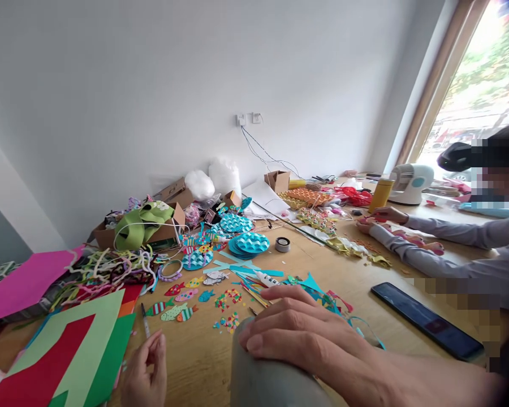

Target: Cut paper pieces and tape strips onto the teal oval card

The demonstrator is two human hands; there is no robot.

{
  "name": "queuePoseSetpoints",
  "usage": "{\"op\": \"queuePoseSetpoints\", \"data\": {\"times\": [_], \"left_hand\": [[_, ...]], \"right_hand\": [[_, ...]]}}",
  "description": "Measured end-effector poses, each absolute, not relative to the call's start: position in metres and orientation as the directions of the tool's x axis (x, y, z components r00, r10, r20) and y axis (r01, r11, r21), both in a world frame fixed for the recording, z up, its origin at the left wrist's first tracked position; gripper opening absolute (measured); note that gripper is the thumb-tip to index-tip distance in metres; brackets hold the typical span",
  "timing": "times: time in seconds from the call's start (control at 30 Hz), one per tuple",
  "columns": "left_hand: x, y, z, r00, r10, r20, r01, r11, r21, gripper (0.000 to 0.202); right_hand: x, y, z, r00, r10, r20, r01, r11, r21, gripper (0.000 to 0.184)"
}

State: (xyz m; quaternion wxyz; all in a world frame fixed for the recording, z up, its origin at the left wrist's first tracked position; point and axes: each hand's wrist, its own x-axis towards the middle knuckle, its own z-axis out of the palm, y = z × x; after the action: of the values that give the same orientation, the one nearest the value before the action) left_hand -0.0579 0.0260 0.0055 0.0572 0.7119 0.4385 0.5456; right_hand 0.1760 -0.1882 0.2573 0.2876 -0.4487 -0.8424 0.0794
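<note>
Under the right hand (318, 330) is a rounded grey container (271, 379), close to the viewer; its base is out of frame. That hand lies over the container's upper part, fingers side by side and bent across the top, the thumb hidden, so whether it grips or merely rests cannot be told. A good hold would press evenly from opposite sides and leave the container level (if liquid is inside, a tilt would be costly near so much paper).

To the container's left, the left hand (146, 370) is loosely curled, with thumb and fingertips drawn together beside a pen (144, 316); the pictures do not show whether it pinches the pen's lower end. Nudging the pen could spoil tidy work.

Just beyond the container lie confetti scraps (228, 298) and a glue tube (267, 279), the spots most worth avoiding when shifting it. Farther left of it are the paper fish (186, 295) and coloured sheets (104, 316); farther beyond it, blue discs (250, 244) and a tape roll (282, 244). To its right rests a phone (426, 321), with a co-worker's hands (390, 215) past that, beside a yellow bottle (380, 196).
</note>
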Motion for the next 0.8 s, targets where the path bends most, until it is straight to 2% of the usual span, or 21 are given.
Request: {"op": "queuePoseSetpoints", "data": {"times": [0.4, 0.63, 0.8], "left_hand": [[-0.058, 0.026, -0.004, 0.003, 0.723, 0.691, 0.551, -0.577, 0.602, 0.027], [-0.056, 0.025, 0.000, -0.005, 0.708, 0.707, 0.577, -0.575, 0.580, 0.031], [-0.056, 0.029, -0.005, -0.043, 0.710, 0.703, 0.584, -0.553, 0.594, 0.033]], "right_hand": [[0.178, -0.196, 0.261, -0.469, 0.726, 0.504, 0.754, 0.625, -0.199, 0.050], [0.180, -0.204, 0.259, -0.416, 0.739, 0.530, 0.806, 0.570, -0.162, 0.046], [0.179, -0.204, 0.263, -0.428, 0.720, 0.547, 0.827, 0.556, -0.085, 0.042]]}}
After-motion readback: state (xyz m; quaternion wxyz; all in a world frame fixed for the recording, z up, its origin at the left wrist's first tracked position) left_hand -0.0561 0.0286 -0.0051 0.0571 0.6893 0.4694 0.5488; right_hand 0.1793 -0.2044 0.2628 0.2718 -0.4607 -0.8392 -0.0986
